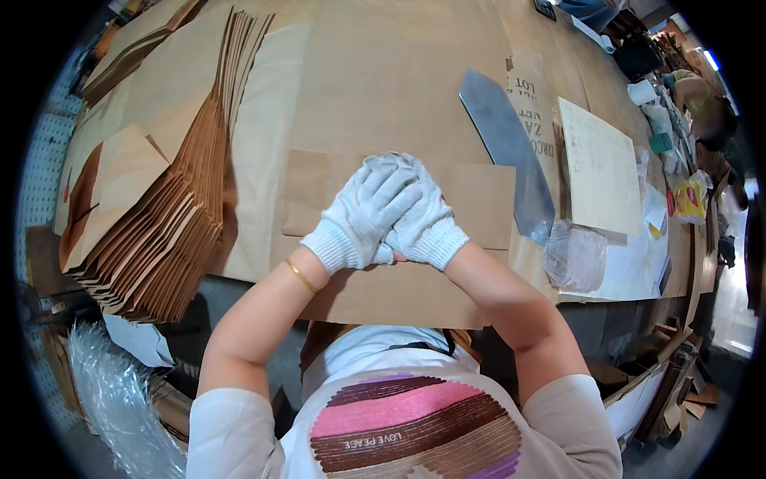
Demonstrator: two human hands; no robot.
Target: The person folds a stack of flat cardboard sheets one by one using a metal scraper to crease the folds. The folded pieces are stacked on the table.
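Observation:
Both my hands are in white knitted gloves, laid one over the other on a folded brown paper sheet (479, 195). My left hand (363, 211) rests on top, its fingers lying flat across the other glove. Beneath it, my right hand (424, 219) presses toward the paper, with most of its fingers hidden. The folded band of paper runs crosswise under both hands, and the sheet's near part (391, 291) reaches the table edge by my body. To the right lies a flat grey metal plate (511, 156) with an angled far end.
A fanned stack of folded brown paper (152, 231) covers the left side. On the right are a pale board (598, 168), a clear plastic-wrapped bundle (574, 255) and a yellow packet (690, 198). Clear plastic film (116, 399) hangs low left. Another person (702, 104) is at far right.

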